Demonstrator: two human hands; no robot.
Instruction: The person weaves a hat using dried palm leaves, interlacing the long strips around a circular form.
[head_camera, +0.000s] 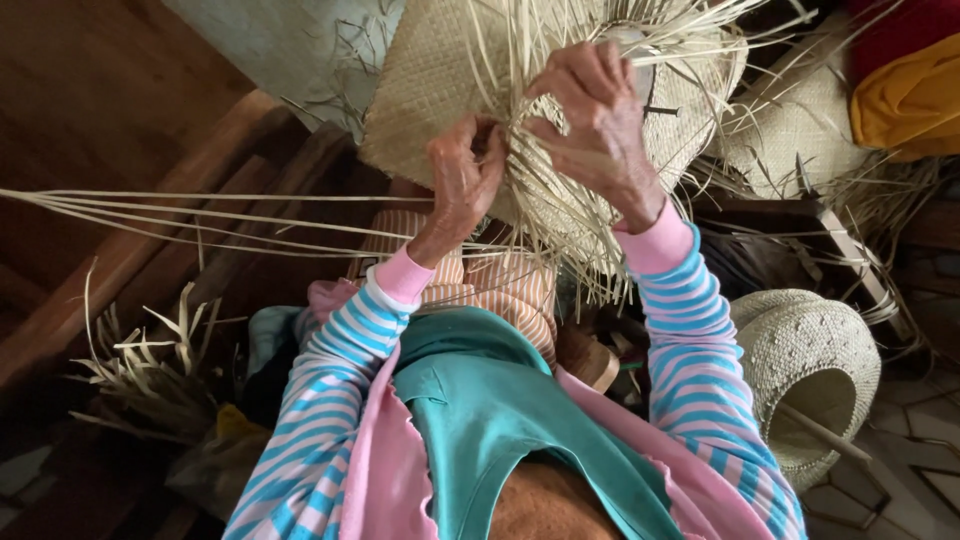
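I see my left hand pinching pale loose straw strips at the lower edge of the half-woven tan straw mat; my right hand, just beside, grips strands running toward me.

Single view from the camera on my head, facing steeply down along my chest and striped sleeves, close above my hands and the weave, with floor at the frame's right edge.
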